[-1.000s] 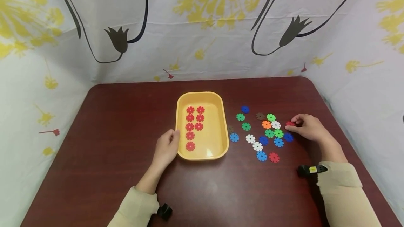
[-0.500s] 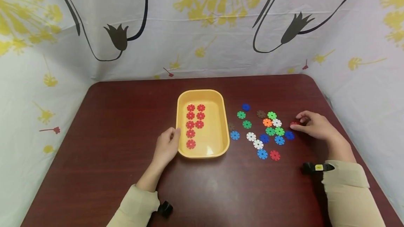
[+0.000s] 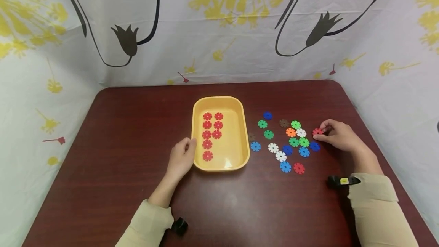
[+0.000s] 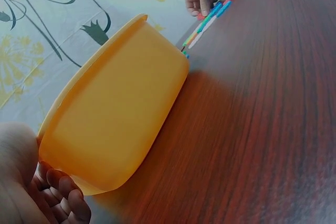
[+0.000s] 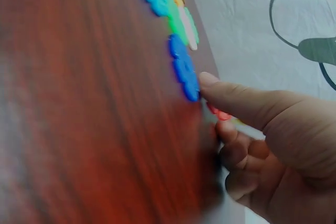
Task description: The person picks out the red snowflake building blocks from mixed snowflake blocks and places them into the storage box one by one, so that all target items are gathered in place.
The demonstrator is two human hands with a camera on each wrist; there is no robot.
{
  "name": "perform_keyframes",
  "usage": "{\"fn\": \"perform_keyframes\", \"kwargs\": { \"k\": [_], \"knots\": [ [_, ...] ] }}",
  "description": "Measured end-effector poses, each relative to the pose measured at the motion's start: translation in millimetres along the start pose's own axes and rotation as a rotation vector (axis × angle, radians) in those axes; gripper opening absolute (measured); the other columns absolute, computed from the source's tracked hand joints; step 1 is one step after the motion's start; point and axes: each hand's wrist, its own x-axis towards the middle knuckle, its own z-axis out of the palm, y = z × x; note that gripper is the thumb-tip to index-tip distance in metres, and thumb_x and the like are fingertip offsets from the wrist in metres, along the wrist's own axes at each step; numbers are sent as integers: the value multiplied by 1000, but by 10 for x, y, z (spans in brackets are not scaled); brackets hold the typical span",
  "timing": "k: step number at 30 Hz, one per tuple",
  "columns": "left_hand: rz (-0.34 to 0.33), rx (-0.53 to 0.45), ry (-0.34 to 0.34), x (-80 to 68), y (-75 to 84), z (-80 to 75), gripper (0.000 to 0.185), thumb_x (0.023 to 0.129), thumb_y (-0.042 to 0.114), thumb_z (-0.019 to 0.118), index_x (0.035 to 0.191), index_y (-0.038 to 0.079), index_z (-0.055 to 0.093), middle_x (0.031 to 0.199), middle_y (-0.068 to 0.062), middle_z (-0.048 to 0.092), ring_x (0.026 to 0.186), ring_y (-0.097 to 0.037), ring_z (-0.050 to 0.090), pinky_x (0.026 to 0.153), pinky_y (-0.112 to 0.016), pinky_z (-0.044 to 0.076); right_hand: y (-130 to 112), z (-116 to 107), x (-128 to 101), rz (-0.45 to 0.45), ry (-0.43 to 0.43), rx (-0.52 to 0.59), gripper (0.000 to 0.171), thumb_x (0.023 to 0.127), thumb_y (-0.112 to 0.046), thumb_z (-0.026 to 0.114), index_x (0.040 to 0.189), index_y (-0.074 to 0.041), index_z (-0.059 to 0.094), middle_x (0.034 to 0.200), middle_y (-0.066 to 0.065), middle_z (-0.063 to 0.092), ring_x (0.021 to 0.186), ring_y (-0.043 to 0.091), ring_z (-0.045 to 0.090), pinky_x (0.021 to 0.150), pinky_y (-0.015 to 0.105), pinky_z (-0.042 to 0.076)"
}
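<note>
My left hand [image 3: 182, 157] grips the left rim of a yellow plastic tray [image 3: 245, 159], its fingers curled under the edge in the left wrist view. Inside the tray, several red notched snowflake discs [image 3: 207, 145] lie in two columns on the left. At the right of the table, my right hand [image 3: 337, 135] pinches a red snowflake disc [image 3: 318, 131] between thumb and fingers. The right wrist view shows a sliver of that red disc [image 5: 219, 113] between the thumb and a finger, with a dark blue disc [image 5: 185, 67] lying close to the thumb.
Between tray and right hand, several loose discs lie on the brown table [image 3: 219, 209]: green, white, brown and blue ones, an orange disc [image 3: 290, 132] and another red disc [image 3: 299, 168]. Patterned white cloth [image 3: 219, 60] encloses the table's back and sides.
My right hand has shifted slightly right with the red disc, whose face tilted dark midway and shows bright now. The left hand keeps its place on the tray. The head view has tilted a little.
</note>
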Motion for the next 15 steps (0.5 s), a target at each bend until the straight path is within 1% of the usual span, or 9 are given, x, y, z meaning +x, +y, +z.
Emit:
{"fn": "perform_keyframes", "kwargs": {
  "k": [2,5,9,12,15],
  "knots": [
    [1,-2,1,1,2,-1,36,98,35,44,75,10,54,59,-3,46,52,-18,43,50,-29,36,3,22,5,-15,31,20,46,80,-42,72,99,-5,52,83,9,58,68,16,50,58,27,40],
    [-4,-4,0,0,6,-3,36,98,36,44,75,10,55,60,-3,47,53,-19,44,50,-30,37,10,35,4,-15,57,39,48,80,-39,72,106,-5,51,87,9,58,68,13,52,58,25,41],
    [-11,-2,-1,-4,12,-6,35,98,35,44,75,11,55,60,-3,47,54,-18,44,51,-30,37,19,29,0,-17,40,43,51,80,-38,73,114,-5,54,89,10,59,67,15,54,58,24,43],
    [-12,-4,-2,-5,17,-10,35,98,35,45,75,11,55,60,-4,47,54,-19,44,51,-30,37,20,22,2,-39,33,37,47,80,-37,73,111,-5,60,88,10,61,65,16,54,56,24,44],
    [-10,-4,-2,-4,25,-17,36,98,35,44,75,11,55,61,-4,48,54,-19,45,51,-29,38,11,16,6,-56,49,26,42,80,-37,73,106,-5,63,84,9,61,63,15,53,54,24,44]
  ]
}}
